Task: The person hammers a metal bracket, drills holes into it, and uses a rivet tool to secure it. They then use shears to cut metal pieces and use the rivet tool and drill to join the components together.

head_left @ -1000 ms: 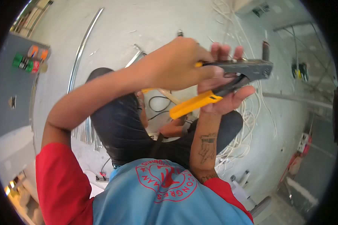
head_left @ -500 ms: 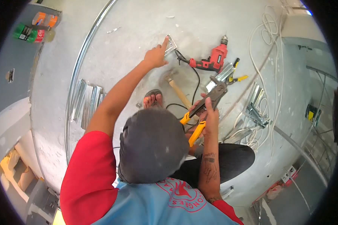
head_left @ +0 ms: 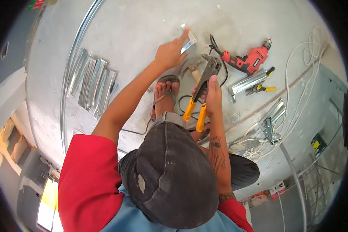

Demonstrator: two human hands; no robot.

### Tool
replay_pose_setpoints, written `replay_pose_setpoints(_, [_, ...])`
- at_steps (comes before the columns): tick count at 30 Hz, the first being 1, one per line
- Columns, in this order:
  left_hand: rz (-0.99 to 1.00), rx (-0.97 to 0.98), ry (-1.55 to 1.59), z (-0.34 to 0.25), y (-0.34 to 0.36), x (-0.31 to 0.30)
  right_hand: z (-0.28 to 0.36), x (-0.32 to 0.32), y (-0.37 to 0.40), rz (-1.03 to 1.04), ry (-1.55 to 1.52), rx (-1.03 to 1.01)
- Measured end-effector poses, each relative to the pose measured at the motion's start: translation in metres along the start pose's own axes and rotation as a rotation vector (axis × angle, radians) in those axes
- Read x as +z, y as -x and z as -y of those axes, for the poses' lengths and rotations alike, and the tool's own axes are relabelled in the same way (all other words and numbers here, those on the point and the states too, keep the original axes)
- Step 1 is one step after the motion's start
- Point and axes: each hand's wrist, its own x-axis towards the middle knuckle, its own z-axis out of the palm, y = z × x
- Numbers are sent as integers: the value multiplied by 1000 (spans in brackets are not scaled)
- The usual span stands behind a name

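The left hand (head_left: 169, 55) is loose, its pointing finger stretched over the upper end of a bent metal piece (head_left: 191, 40); if it presses there, I cannot tell. This piece lies on the floor (head_left: 143, 23), which spreads wide beyond it. The right hand (head_left: 214, 94) is closed around the big pliers (head_left: 210, 69), the yellow handles standing apart. Under them lies a hammer (head_left: 196, 73), so here the room is narrow. To the right, a red drill (head_left: 251, 61) bounds this space; on the left, metal strips (head_left: 91, 83) lie beside a long rail (head_left: 80, 33).
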Motion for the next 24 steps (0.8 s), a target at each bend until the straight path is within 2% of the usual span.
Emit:
replay_pose_setpoints(1, [-4,47,-50,1,-7,3,3,1,-4,10,-25,5])
replay_pose_setpoints(5, [42,37,-90,12,-21,18,15,1,-15,46,59,-47])
replay_pose_setpoints(10, [-187,-3,21,8,-17,37,16,-3,-32,34,99,-69])
replay_pose_setpoints(14, [-167,-32,-6,11,-18,38,20,5,-39,16,142,-104])
replay_pose_setpoints(19, [-258,19,36,16,-19,43,17,12,-52,9,242,-71])
replay_pose_setpoints(24, [-232,-20,60,15,-18,42,22,20,-58,4,245,-68])
